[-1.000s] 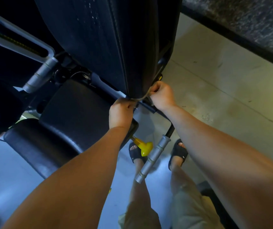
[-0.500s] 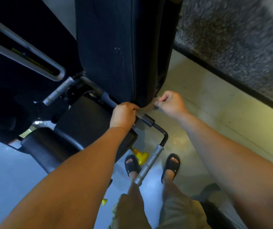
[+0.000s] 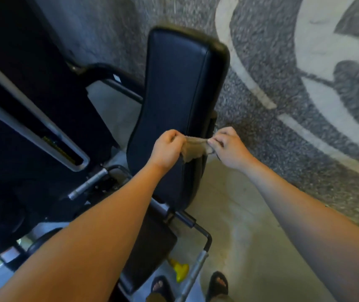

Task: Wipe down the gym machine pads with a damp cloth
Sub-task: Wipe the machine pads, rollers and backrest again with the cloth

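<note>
- Black seat pad (image 3: 152, 243) lies below both hands, nearer the person, with a yellow knob (image 3: 179, 272) beneath it.
- Left hand (image 3: 167, 147) and right hand (image 3: 228, 146) each pinch an end of the tan cloth (image 3: 195, 148), fingers curled tight on it, stretching it between them.
- Cloth crosses the right edge of the upright back pad (image 3: 174, 94), which rises beyond the hands; blur hides whether it touches.
- Risk, as I judge it: held this way, the cloth may ride only the edge and skip the broad face, or slip from one pinch and drop to the floor (image 3: 228, 214).
- Speckled wall (image 3: 261, 51) stands beyond the right hand.
</note>
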`<state>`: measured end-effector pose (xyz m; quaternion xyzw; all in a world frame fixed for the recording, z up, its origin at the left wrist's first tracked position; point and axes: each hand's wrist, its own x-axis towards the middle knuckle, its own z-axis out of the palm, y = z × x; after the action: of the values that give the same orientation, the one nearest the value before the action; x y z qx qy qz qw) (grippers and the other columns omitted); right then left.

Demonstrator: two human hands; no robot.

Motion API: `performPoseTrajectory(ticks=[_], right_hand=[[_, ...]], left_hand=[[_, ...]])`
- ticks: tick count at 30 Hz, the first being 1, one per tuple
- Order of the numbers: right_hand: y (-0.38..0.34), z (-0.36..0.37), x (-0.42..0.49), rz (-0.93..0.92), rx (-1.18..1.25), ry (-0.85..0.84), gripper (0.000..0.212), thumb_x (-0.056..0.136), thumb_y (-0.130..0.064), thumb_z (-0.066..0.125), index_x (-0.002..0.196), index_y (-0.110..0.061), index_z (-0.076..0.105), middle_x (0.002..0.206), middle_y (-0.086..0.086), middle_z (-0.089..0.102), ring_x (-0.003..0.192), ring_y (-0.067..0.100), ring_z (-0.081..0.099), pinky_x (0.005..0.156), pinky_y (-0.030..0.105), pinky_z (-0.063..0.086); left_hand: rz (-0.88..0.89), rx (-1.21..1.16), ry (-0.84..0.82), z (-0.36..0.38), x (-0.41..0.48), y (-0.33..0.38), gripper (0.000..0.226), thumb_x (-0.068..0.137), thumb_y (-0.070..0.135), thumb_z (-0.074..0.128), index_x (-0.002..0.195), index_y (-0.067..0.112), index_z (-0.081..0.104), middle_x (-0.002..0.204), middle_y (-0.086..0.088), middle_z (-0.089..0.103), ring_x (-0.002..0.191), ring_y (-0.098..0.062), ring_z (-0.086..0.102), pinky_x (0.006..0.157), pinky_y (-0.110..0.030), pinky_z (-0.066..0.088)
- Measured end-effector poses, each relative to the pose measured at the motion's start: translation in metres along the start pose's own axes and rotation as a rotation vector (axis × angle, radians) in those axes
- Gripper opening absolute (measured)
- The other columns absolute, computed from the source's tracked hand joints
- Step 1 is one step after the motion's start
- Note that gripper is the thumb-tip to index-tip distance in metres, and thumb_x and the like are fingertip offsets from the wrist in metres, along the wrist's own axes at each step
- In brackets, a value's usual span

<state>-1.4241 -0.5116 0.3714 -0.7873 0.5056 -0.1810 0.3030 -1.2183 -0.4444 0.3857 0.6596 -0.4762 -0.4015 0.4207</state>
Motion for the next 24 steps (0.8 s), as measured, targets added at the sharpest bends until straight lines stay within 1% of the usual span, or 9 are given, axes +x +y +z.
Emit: performPoseTrajectory(ticks=[2, 7, 9, 11, 13, 17, 19, 22, 24], right_hand=[[-0.018, -0.014, 0.003, -0.034, -0.019, 0.047, 0.025, 0.105, -0.027, 0.055, 0.091, -0.018, 0.074, 0.108, -0.004, 0.053, 0.115, 0.014, 0.049, 0.099, 0.019, 0.034], [-0.072, -0.049, 0.003, -0.08, 0.125, 0.275, 0.015, 0.099, -0.024, 0.067, 0.102, -0.017, 0.08, 0.109, -0.006, 0.057, 0.105, 0.005, 0.054, 0.091, 0.002, 0.034], [-0.087, -0.06, 0.0, -0.113, 0.184, 0.278, 0.012, 0.097, -0.024, 0.07, 0.091, -0.019, 0.078, 0.106, -0.004, 0.064, 0.1, 0.005, 0.061, 0.088, 0.012, 0.045], [-0.1, -0.062, 0.0, -0.078, 0.249, 0.233, 0.021, 0.099, -0.026, 0.067, 0.085, -0.011, 0.071, 0.088, -0.002, 0.068, 0.079, 0.007, 0.063, 0.071, 0.022, 0.049], [-0.108, -0.061, 0.004, 0.008, 0.287, 0.183, 0.025, 0.101, -0.031, 0.061, 0.086, -0.011, 0.063, 0.075, 0.001, 0.063, 0.067, 0.009, 0.057, 0.064, 0.026, 0.046], [-0.126, -0.058, 0.017, 0.185, 0.513, 0.149, 0.008, 0.098, -0.029, 0.063, 0.096, -0.023, 0.058, 0.084, 0.011, 0.065, 0.066, 0.024, 0.064, 0.058, 0.037, 0.052], [-0.135, -0.067, 0.025, 0.153, 0.44, 0.187, 0.006, 0.096, -0.026, 0.066, 0.097, -0.024, 0.06, 0.087, 0.013, 0.067, 0.068, 0.026, 0.067, 0.058, 0.039, 0.055], [-0.152, -0.087, 0.042, 0.05, 0.339, 0.258, 0.011, 0.084, -0.032, 0.068, 0.093, -0.034, 0.061, 0.086, 0.023, 0.067, 0.074, 0.043, 0.068, 0.07, 0.058, 0.059], [-0.163, -0.102, 0.059, 0.017, 0.23, 0.358, 0.013, 0.083, -0.026, 0.067, 0.089, -0.034, 0.059, 0.082, 0.015, 0.066, 0.076, 0.035, 0.067, 0.074, 0.05, 0.058]], left_hand=[[-0.005, -0.153, -0.019, -0.009, 0.005, 0.019, 0.019, 0.099, 0.027, 0.054, 0.095, 0.013, 0.066, 0.092, -0.003, 0.069, 0.087, -0.019, 0.066, 0.083, -0.042, 0.056], [0.098, -0.19, -0.074, -0.033, 0.021, 0.05, 0.011, 0.1, 0.033, 0.061, 0.106, 0.026, 0.066, 0.108, -0.003, 0.07, 0.099, -0.021, 0.07, 0.083, -0.042, 0.062], [0.118, -0.132, -0.04, -0.042, 0.026, 0.06, 0.011, 0.102, 0.033, 0.059, 0.105, 0.027, 0.068, 0.105, -0.001, 0.07, 0.096, -0.019, 0.069, 0.078, -0.035, 0.061], [0.111, -0.075, -0.005, -0.05, 0.032, 0.066, 0.019, 0.103, 0.038, 0.055, 0.103, 0.024, 0.069, 0.1, 0.0, 0.071, 0.093, -0.017, 0.068, 0.074, -0.031, 0.058], [0.06, -0.075, -0.024, -0.055, 0.036, 0.072, 0.029, 0.104, 0.044, 0.052, 0.099, 0.021, 0.069, 0.097, -0.002, 0.072, 0.094, -0.022, 0.069, 0.081, -0.04, 0.061], [-0.097, -0.283, -0.21, -0.065, 0.042, 0.086, 0.033, 0.101, 0.045, 0.052, 0.108, 0.016, 0.067, 0.109, -0.011, 0.07, 0.104, -0.03, 0.068, 0.095, -0.055, 0.057], [-0.018, -0.246, -0.24, -0.07, 0.048, 0.098, 0.016, 0.098, 0.028, 0.058, 0.11, 0.017, 0.06, 0.11, -0.011, 0.065, 0.1, -0.027, 0.065, 0.088, -0.047, 0.058], [0.157, -0.207, -0.122, -0.077, 0.071, 0.125, 0.033, 0.095, 0.013, 0.06, 0.124, 0.015, 0.043, 0.108, -0.007, 0.056, 0.097, -0.022, 0.058, 0.074, -0.035, 0.053], [0.248, -0.141, 0.013, -0.077, 0.088, 0.149, 0.042, 0.093, 0.012, 0.063, 0.126, 0.016, 0.038, 0.115, -0.007, 0.053, 0.096, -0.019, 0.056, 0.07, -0.028, 0.049]])
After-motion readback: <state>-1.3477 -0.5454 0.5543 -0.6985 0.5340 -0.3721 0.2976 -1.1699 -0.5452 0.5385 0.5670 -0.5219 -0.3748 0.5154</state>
